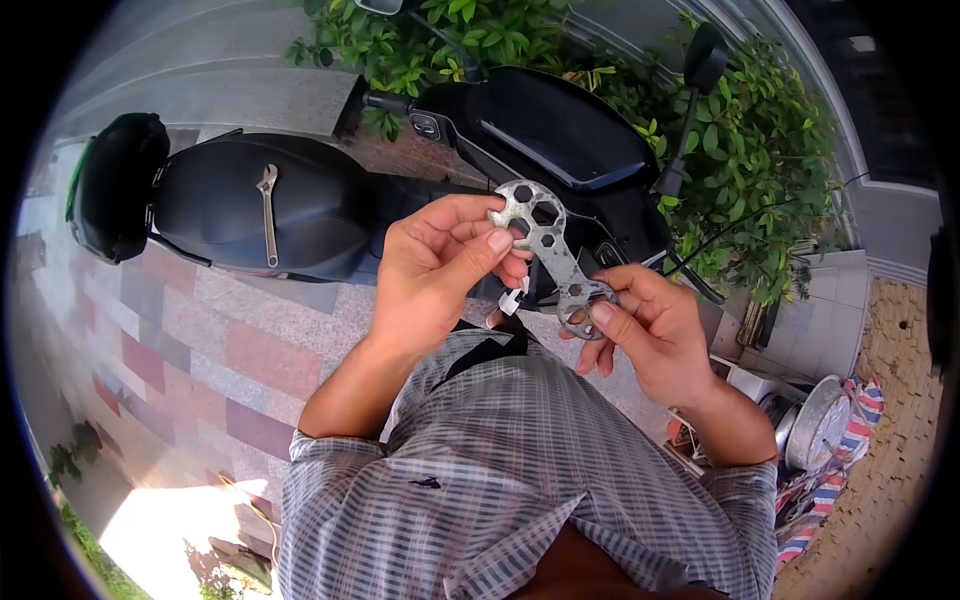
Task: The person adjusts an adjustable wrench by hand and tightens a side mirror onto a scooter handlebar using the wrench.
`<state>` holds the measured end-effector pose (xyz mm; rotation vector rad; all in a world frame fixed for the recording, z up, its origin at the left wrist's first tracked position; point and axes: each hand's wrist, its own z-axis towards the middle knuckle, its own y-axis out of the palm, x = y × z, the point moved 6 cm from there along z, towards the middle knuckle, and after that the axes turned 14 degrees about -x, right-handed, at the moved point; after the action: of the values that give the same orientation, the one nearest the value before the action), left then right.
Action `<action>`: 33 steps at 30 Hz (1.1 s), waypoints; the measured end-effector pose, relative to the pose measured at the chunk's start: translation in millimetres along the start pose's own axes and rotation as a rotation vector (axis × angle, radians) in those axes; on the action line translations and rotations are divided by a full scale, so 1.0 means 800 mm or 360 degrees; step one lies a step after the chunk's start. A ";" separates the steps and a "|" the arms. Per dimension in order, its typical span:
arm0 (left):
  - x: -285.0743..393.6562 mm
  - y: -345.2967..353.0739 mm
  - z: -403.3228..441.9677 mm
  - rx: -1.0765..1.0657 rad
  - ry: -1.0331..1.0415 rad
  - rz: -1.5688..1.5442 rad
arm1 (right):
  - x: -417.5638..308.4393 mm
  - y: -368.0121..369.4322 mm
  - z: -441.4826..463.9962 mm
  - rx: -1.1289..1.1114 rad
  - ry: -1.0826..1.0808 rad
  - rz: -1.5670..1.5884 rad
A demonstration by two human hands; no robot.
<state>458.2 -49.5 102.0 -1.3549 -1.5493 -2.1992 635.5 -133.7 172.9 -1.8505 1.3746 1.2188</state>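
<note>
Spanning both hands point(428, 272): holed wrench point(562, 264)

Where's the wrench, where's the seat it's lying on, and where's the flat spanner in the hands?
Wrench point(269, 224): head view, on its handle.
Seat point(215, 200): head view, on its bare black cover.
Spanner point(561, 265): head view, on the narrow middle, between its holes.

Is a flat grey metal multi-hole wrench point(562, 262), dumbbell-shaped, hex cutouts both ends, surface mottled; held slanting, larger end in left hand point(435, 270), smaller end in right hand point(655, 330).
</note>
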 end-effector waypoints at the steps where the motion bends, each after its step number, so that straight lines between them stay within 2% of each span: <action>1: 0.003 -0.008 -0.006 0.0009 -0.0033 -0.0003 | 0.008 0.014 0.005 0.0018 0.0004 0.0051; 7: -0.001 -0.065 -0.021 0.0066 -0.0134 0.0104 | 0.062 0.062 0.062 0.0085 -0.0008 0.0187; 11: -0.015 -0.126 -0.036 0.0361 -0.0183 0.0138 | 0.103 0.081 0.143 0.0014 0.0044 0.0141; 13: -0.023 -0.196 -0.048 0.0567 -0.0170 0.0129 | 0.125 0.094 0.174 -0.0101 0.0093 -0.0031; 15: -0.007 -0.284 -0.068 0.0950 -0.0087 0.0332 | 0.131 0.107 0.193 -0.0194 0.0117 -0.0211; 17: 0.017 -0.399 -0.103 0.1350 -0.0132 0.0704 | 0.138 0.114 0.197 -0.0192 0.0156 -0.0270; 20: 0.076 -0.545 -0.152 0.1859 -0.0207 0.1545 | 0.161 0.108 0.197 -0.0200 0.0251 -0.0408; 23: 0.123 -0.633 -0.163 0.1896 -0.0564 0.2311 | 0.189 0.099 0.193 -0.0176 0.0406 -0.0377; 28: 0.121 -0.713 -0.158 0.1913 -0.0799 0.2454 | 0.206 0.094 0.194 -0.0065 0.0489 -0.0486; 33: 0.082 -0.761 -0.151 0.1643 -0.0964 0.2803 | 0.197 0.095 0.198 -0.0024 0.0457 -0.0600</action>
<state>10.5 159.9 -279.2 -1.7074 -0.5726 0.0527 521.3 -102.2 -31.1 -2.2346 1.0831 0.7991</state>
